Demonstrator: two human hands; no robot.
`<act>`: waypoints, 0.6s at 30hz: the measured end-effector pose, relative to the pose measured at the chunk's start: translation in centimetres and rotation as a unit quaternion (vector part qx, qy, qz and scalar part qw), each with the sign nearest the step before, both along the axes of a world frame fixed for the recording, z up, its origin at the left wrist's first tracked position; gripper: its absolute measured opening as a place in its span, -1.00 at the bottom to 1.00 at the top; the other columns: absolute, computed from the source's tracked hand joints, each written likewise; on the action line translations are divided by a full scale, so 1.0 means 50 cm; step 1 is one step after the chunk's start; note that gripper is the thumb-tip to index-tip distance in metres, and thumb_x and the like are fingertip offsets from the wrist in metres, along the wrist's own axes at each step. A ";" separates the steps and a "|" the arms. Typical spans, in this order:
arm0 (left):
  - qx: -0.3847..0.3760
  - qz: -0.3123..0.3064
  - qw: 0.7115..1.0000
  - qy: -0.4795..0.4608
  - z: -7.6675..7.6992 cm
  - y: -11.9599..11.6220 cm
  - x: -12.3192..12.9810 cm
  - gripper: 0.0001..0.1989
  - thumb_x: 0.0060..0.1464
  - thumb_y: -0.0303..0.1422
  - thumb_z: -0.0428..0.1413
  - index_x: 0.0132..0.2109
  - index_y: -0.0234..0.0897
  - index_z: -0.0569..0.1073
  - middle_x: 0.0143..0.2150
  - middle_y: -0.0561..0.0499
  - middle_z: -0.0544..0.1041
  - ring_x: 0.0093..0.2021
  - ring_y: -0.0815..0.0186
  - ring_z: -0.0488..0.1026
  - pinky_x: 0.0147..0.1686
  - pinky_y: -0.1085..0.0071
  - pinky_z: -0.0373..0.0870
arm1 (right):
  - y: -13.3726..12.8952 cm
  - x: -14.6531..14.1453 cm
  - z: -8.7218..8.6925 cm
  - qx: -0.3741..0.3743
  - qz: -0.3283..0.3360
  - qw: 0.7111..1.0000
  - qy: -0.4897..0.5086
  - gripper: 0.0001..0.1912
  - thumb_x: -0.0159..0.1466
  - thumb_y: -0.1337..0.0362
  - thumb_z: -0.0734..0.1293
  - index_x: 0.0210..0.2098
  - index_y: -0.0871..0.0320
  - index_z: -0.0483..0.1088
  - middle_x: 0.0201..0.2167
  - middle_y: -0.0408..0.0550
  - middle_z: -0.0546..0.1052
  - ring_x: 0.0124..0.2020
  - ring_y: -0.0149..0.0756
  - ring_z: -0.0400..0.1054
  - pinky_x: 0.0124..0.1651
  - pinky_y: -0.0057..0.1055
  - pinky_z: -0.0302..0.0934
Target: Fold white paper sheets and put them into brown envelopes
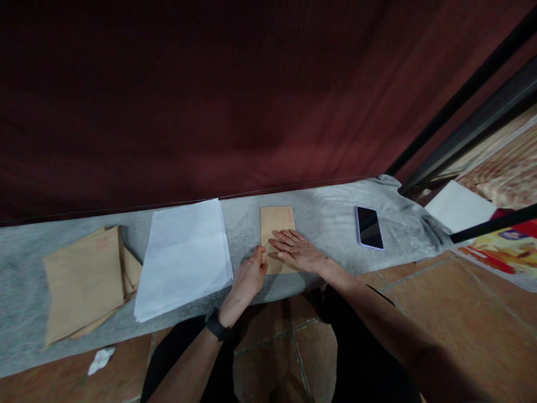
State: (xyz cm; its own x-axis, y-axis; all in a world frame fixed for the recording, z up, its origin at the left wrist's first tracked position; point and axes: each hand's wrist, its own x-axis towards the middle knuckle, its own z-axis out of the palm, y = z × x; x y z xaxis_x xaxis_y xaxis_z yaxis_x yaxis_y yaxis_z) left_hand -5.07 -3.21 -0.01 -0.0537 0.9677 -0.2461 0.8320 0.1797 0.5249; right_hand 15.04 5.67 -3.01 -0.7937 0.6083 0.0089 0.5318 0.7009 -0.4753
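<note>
A brown paper envelope (277, 218) with red print near its top right corner lies on the grey cloth in front of me. My right hand (297, 252) rests flat on it, fingers stretched out towards its upper part. At the envelope's left edge, my left hand (251, 272) is closed, thumb up, with the edge apparently pinched in its fingers. A dark watch sits on the left wrist. Left of the hands is a stack of white paper sheets (184, 257), slightly fanned at the edges.
More brown envelopes (86, 280) lie in a loose pile at the far left. A phone (370, 228) lies to the right on the grey cloth (327, 218). Behind hangs a dark red curtain (251, 112). Black bars (461, 95) stand at the right; a white scrap (100, 360) is on the tiled floor.
</note>
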 end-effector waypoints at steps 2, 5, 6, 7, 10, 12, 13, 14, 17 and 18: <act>-0.005 -0.013 1.000 0.011 0.004 0.000 0.001 -0.66 0.24 -0.49 -0.03 0.14 -0.26 0.34 -0.17 -0.13 0.60 -0.13 0.13 0.57 -0.15 0.31 0.36 | 0.031 -0.007 -0.003 -0.004 0.011 1.000 0.009 -0.44 0.48 -0.03 0.08 0.42 -0.10 0.09 0.48 -0.21 -0.03 0.50 -0.17 -0.18 0.53 -0.08 -0.37; -0.017 -0.021 1.000 0.015 0.008 0.000 0.001 -0.67 0.25 -0.48 -0.04 0.13 -0.26 0.38 -0.12 -0.18 0.61 -0.08 0.08 0.58 -0.11 0.28 0.38 | 0.081 -0.018 -0.007 0.010 0.022 1.000 0.003 -0.45 0.49 -0.01 0.06 0.42 -0.10 0.10 0.49 -0.23 -0.05 0.50 -0.16 -0.17 0.53 -0.07 -0.36; -0.023 -0.021 0.999 0.016 0.008 0.001 0.001 -0.66 0.25 -0.47 -0.04 0.13 -0.25 0.39 -0.11 -0.19 0.61 -0.08 0.07 0.58 -0.11 0.27 0.38 | 0.097 -0.022 -0.008 0.017 0.022 1.000 -0.001 -0.45 0.49 0.00 0.05 0.42 -0.09 0.10 0.49 -0.23 -0.06 0.50 -0.16 -0.17 0.52 -0.06 -0.36; -0.027 -0.020 0.999 0.016 0.009 0.001 0.001 -0.65 0.26 -0.46 -0.05 0.15 -0.25 0.39 -0.11 -0.19 0.61 -0.08 0.06 0.58 -0.10 0.25 0.39 | 0.112 -0.026 -0.010 0.025 0.021 0.999 -0.004 -0.45 0.49 0.01 0.04 0.42 -0.09 0.10 0.49 -0.23 -0.06 0.50 -0.16 -0.18 0.52 -0.06 -0.36; -0.027 -0.026 0.999 0.015 0.012 0.000 0.003 -0.61 0.27 -0.47 -0.06 0.19 -0.25 0.38 -0.05 -0.23 0.61 -0.06 0.04 0.58 -0.07 0.21 0.40 | 0.151 -0.035 -0.016 0.048 0.014 0.999 -0.010 -0.44 0.49 0.01 0.01 0.43 -0.05 0.09 0.49 -0.20 -0.05 0.50 -0.18 -0.18 0.52 -0.07 -0.36; -0.032 -0.028 0.999 0.027 0.016 0.000 0.005 -0.58 0.26 -0.48 -0.05 0.22 -0.25 0.37 -0.02 -0.23 0.61 -0.06 0.03 0.58 -0.07 0.20 0.41 | 0.171 -0.040 -0.020 0.061 0.010 0.998 -0.019 -0.42 0.49 0.01 0.00 0.43 -0.01 0.08 0.49 -0.16 -0.04 0.50 -0.18 -0.17 0.51 -0.09 -0.35; -0.036 -0.027 0.998 0.034 0.018 0.000 0.007 -0.57 0.25 -0.48 -0.05 0.23 -0.24 0.37 -0.01 -0.24 0.61 -0.07 0.03 0.59 -0.07 0.19 0.41 | 0.179 -0.043 -0.022 0.067 0.007 0.997 -0.024 -0.41 0.49 0.01 -0.01 0.43 0.02 0.08 0.49 -0.14 -0.04 0.50 -0.18 -0.15 0.51 -0.10 -0.34; -0.040 -0.026 0.998 0.042 0.020 -0.001 0.008 -0.56 0.25 -0.48 -0.05 0.24 -0.24 0.37 -0.01 -0.24 0.61 -0.07 0.03 0.59 -0.08 0.19 0.42 | 0.185 -0.045 -0.024 0.073 0.002 0.997 -0.028 -0.41 0.49 0.01 -0.01 0.44 0.04 0.08 0.49 -0.13 -0.04 0.49 -0.17 -0.14 0.51 -0.11 -0.34; -0.039 -0.032 0.997 0.056 0.022 -0.002 0.010 -0.56 0.26 -0.47 -0.05 0.24 -0.24 0.38 0.01 -0.24 0.60 -0.07 0.02 0.59 -0.09 0.18 0.43 | 0.197 -0.055 -0.027 0.089 -0.018 0.995 -0.035 -0.39 0.49 0.02 -0.03 0.44 0.07 0.07 0.49 -0.11 -0.04 0.49 -0.14 -0.11 0.50 -0.10 -0.32; -0.034 -0.033 0.997 0.061 0.021 -0.003 0.009 -0.56 0.26 -0.47 -0.05 0.24 -0.23 0.38 0.01 -0.24 0.61 -0.08 0.02 0.59 -0.10 0.18 0.43 | 0.199 -0.058 -0.028 0.091 -0.023 0.995 -0.036 -0.39 0.49 0.01 -0.03 0.44 0.06 0.07 0.49 -0.11 -0.03 0.48 -0.12 -0.11 0.50 -0.09 -0.32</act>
State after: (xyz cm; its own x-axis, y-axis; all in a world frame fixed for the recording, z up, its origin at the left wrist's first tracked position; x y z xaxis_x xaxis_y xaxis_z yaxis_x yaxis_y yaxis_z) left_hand -4.60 -3.34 1.03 -0.0238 0.9514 -0.3071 0.9004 0.1539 0.4070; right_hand 12.13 15.63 -4.41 -0.7678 0.6373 0.0658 0.5932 0.7459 -0.3029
